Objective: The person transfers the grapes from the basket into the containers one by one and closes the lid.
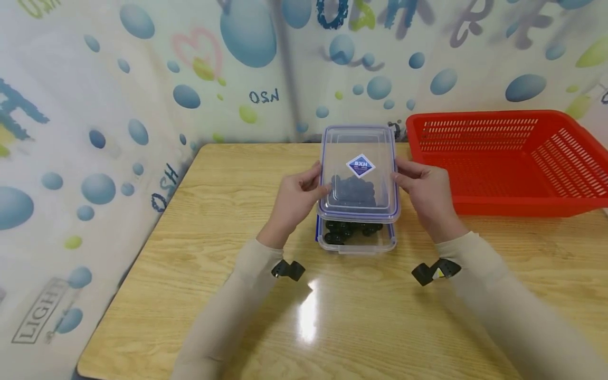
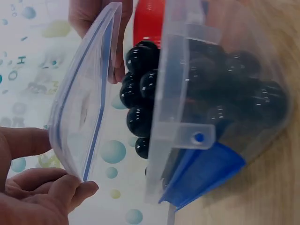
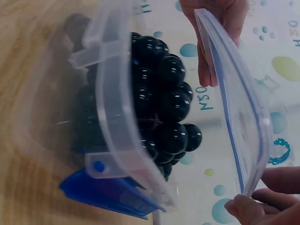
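A clear plastic lid (image 1: pixel 358 198) with a blue seal and a blue-and-white label is held tilted above a clear food container (image 1: pixel 363 248). My left hand (image 1: pixel 294 203) pinches its left edge between thumb and fingers, and my right hand (image 1: pixel 425 192) pinches the right edge. Dark, glossy grapes (image 1: pixel 337 232) fill the container and, in the left wrist view, heap above its rim. Lid and rim are apart in both wrist views. Blue side latches hang swung outward, one (image 2: pixel 206 173) in the left wrist view and another (image 3: pixel 108 190) in the right wrist view.
A red slatted plastic basket (image 1: pixel 513 206) stands at the table's right, close beside the right hand. The wooden table (image 1: pixel 214 211) ends in front of a patterned wall covering (image 1: pixel 294 84). A small black wrist camera (image 1: pixel 288 269) sits on each sleeve.
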`<action>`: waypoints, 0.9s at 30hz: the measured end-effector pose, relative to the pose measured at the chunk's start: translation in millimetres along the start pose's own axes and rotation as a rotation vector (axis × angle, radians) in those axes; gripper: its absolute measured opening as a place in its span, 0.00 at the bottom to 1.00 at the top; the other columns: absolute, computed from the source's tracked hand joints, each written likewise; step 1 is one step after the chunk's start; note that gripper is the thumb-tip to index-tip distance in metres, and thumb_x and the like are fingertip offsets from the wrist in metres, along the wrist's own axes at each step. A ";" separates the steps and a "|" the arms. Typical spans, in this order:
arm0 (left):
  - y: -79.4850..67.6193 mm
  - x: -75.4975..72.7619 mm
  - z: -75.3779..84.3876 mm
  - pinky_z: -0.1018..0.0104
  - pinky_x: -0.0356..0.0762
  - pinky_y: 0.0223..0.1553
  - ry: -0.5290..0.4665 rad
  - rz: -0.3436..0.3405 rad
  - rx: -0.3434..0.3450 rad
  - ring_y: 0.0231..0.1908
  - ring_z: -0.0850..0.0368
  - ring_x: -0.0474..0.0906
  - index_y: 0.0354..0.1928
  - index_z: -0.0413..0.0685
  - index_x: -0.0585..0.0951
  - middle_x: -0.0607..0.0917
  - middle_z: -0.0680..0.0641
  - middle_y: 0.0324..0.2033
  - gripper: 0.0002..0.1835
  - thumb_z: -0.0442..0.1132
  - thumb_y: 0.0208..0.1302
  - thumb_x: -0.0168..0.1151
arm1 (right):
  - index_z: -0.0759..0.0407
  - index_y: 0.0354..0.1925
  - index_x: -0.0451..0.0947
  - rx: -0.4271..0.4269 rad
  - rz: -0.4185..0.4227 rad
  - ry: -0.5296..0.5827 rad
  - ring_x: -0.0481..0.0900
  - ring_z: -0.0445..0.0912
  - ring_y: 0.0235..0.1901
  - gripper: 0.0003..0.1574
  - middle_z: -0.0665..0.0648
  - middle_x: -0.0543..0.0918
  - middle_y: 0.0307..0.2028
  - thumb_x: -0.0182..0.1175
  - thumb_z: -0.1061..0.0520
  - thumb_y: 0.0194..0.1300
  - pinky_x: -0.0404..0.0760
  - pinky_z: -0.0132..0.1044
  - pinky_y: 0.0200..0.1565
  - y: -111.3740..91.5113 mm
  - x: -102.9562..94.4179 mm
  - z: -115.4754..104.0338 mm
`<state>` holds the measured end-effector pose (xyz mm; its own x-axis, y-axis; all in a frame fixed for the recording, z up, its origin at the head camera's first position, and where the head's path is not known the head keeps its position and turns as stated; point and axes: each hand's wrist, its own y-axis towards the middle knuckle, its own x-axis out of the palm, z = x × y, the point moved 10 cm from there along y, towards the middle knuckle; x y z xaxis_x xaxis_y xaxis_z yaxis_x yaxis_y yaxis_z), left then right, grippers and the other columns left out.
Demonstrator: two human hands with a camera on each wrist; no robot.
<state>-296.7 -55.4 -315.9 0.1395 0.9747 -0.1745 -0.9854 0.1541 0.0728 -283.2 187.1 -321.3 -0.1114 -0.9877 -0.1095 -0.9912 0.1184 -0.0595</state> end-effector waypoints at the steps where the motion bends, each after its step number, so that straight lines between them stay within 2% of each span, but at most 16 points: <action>1: -2.2 0.9 -2.3 0.75 0.71 0.55 0.017 -0.009 -0.004 0.62 0.58 0.71 0.65 0.35 0.71 0.70 0.46 0.67 0.27 0.28 0.65 0.63 | 0.60 0.68 0.69 0.009 -0.007 -0.019 0.74 0.51 0.60 0.28 0.60 0.74 0.64 0.58 0.60 0.72 0.72 0.40 0.60 -1.0 0.9 3.1; 6: -11.6 0.8 -11.1 0.73 0.74 0.53 0.082 -0.008 0.000 0.61 0.55 0.73 0.63 0.35 0.73 0.71 0.45 0.66 0.23 0.28 0.66 0.62 | 0.62 0.68 0.67 0.047 -0.033 -0.075 0.72 0.52 0.62 0.29 0.61 0.72 0.65 0.58 0.60 0.72 0.70 0.42 0.60 -5.5 5.0 18.4; 13: -18.4 4.3 -26.2 0.69 0.75 0.53 0.177 -0.018 -0.045 0.60 0.50 0.73 0.60 0.31 0.74 0.73 0.42 0.63 0.22 0.27 0.64 0.64 | 0.64 0.68 0.66 0.064 -0.058 -0.133 0.72 0.52 0.63 0.29 0.62 0.71 0.65 0.57 0.63 0.71 0.70 0.44 0.61 -11.8 8.6 26.6; 18: -20.1 4.8 -28.4 0.68 0.75 0.53 0.237 -0.026 -0.070 0.59 0.50 0.74 0.58 0.31 0.76 0.75 0.41 0.61 0.20 0.28 0.64 0.64 | 0.68 0.67 0.67 0.066 -0.081 -0.149 0.72 0.54 0.61 0.28 0.65 0.72 0.64 0.58 0.65 0.70 0.70 0.45 0.61 -15.5 12.8 29.4; 27: -16.9 5.7 -32.0 0.64 0.77 0.52 0.304 -0.040 -0.123 0.58 0.49 0.75 0.56 0.32 0.79 0.77 0.41 0.59 0.19 0.31 0.64 0.65 | 0.69 0.66 0.68 0.043 -0.091 -0.236 0.71 0.57 0.62 0.29 0.67 0.72 0.63 0.58 0.62 0.70 0.69 0.48 0.62 -16.6 15.6 27.5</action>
<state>-282.3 -57.6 -349.6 0.1611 0.8726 -0.4612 -0.9867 0.1526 -0.0561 -266.5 172.5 -349.3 0.0029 -0.9441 -0.3296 -0.9919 0.0392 -0.1210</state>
